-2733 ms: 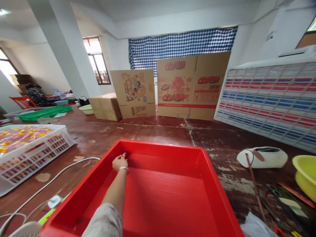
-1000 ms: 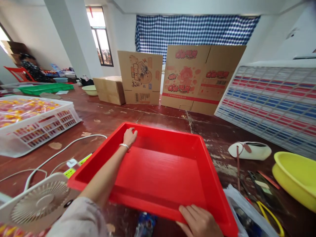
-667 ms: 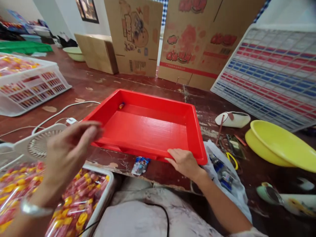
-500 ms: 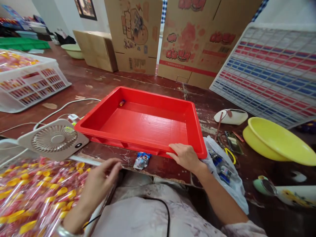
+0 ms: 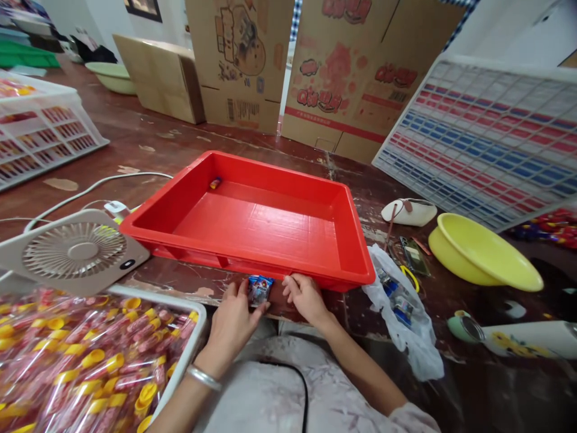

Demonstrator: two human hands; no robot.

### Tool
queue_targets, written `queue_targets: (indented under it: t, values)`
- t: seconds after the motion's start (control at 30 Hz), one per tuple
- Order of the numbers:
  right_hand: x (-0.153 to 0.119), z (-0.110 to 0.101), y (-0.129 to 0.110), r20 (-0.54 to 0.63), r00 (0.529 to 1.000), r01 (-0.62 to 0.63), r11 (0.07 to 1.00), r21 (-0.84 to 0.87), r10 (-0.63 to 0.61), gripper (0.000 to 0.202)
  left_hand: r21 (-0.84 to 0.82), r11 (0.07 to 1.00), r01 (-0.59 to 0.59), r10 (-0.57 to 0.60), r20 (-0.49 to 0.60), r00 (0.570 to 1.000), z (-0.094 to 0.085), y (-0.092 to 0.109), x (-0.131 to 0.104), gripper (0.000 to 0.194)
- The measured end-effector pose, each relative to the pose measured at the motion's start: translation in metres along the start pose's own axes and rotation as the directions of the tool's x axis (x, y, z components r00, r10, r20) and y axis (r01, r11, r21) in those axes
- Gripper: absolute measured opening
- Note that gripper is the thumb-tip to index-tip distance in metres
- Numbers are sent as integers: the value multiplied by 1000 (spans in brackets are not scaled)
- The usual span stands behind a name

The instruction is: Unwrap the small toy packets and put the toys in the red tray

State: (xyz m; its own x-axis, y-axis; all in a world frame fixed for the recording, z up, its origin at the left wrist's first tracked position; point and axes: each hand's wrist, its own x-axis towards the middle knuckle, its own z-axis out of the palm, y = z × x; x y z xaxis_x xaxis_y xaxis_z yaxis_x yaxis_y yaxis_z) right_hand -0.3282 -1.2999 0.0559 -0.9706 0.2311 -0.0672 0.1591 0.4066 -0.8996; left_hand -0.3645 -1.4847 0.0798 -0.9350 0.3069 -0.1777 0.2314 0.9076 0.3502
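Blue packet [image 5: 260, 289]: left hand [image 5: 234, 319] now apparently touching.

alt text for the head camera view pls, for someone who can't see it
Both of a seated person's hands meet at a small blue packet on the near edge of a worn wooden table, the left hand touching it and the right hand beside it. Just beyond lies a red tray holding one small item, with a crate of wrapped candies at left.

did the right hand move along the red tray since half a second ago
Yes. The right hand slid left along the near rim of the red tray, away from its near right corner, toward the small blue packet that the left hand touches.
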Motion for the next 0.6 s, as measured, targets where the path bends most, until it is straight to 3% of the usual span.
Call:
queue_targets:
  t: [0.13, 0.27, 0.47, 0.6]
  values:
    - [17, -8, 4, 33, 999, 22, 1000, 16, -22, 37, 82, 997, -8, 10, -16, 1000, -2, 13, -6, 67]
    - [29, -12, 7, 10, 999, 41, 999, -3, -41, 35, 94, 996, 2, 0, -26, 1000, -2, 14, -8, 63]
    - [13, 2, 3, 155, 975, -168, 985, 36, 160, 40, 48, 999, -7, 7, 2, 1000, 0, 14, -10, 72]
    - [10, 14, -9, 95, 981, -154, 980, -126, 167, 41, 21, 999, -49, 50, -10, 999, 5, 14, -15, 72]
